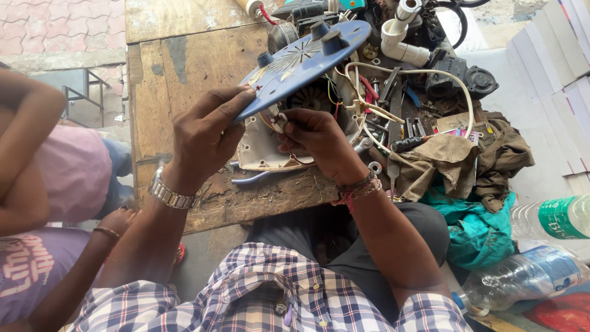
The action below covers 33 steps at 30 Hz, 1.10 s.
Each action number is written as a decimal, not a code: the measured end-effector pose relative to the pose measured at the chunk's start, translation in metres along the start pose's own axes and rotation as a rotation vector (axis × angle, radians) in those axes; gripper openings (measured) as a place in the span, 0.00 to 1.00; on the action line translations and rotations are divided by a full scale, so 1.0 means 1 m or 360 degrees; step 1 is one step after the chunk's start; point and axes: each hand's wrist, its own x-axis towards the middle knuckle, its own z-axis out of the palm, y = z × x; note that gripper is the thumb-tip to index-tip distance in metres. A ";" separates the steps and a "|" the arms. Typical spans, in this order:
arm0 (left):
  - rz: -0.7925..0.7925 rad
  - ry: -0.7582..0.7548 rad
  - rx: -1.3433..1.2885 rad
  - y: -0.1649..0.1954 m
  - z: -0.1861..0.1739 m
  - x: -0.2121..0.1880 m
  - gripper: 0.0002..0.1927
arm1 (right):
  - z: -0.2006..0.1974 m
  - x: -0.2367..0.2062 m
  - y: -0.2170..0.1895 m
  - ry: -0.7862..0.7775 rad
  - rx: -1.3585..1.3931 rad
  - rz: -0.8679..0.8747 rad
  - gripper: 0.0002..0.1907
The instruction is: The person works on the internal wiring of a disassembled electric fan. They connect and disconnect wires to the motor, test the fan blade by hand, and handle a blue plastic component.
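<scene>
The blue cover [307,58], a round plastic disc with knobs on top, stands tilted over the open white housing [261,150] at the middle of the worktop [166,92]. Its near edge is lifted, so the motor [310,98] and the wires [362,92] underneath show. The left hand [206,132] grips that lower rim, thumb on top and fingers curled under, and props the cover up. The right hand [316,138] reaches into the gap, its fingertips pinched on a small white part [276,120] where thin wires meet the cover's underside; what exactly it pinches is too small to tell.

To do this well, the cover probably should stay propped steady at this angle, since the short leads between it and the housing look easy to strain. The pinch seems best kept close to the joint rather than on the wire, with any pull made gently.

Beyond the housing lie pliers [393,104], a screwdriver [409,144], white pipe fittings [399,37] and a black part [479,80], and to the right a brown rag [467,160]. Two clear bottles [528,270] lie lower right. Another person's arm [24,154] is at the left edge, apart from the work
</scene>
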 end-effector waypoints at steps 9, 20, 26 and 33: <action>0.0047 -0.0047 -0.0010 0.002 0.004 -0.003 0.21 | -0.001 0.001 0.001 -0.0042 0.0092 -0.0051 0.16; 0.0079 0.0078 0.0051 -0.001 0.014 -0.006 0.19 | 0.004 -0.003 -0.008 -0.0051 0.0149 -0.0049 0.18; 0.0092 0.0099 0.0019 -0.003 0.016 -0.009 0.18 | 0.005 -0.003 -0.008 -0.0082 0.0226 -0.0062 0.18; 0.0131 0.0031 -0.0007 -0.003 0.014 -0.010 0.16 | 0.001 -0.003 -0.003 -0.0125 0.0199 -0.0164 0.16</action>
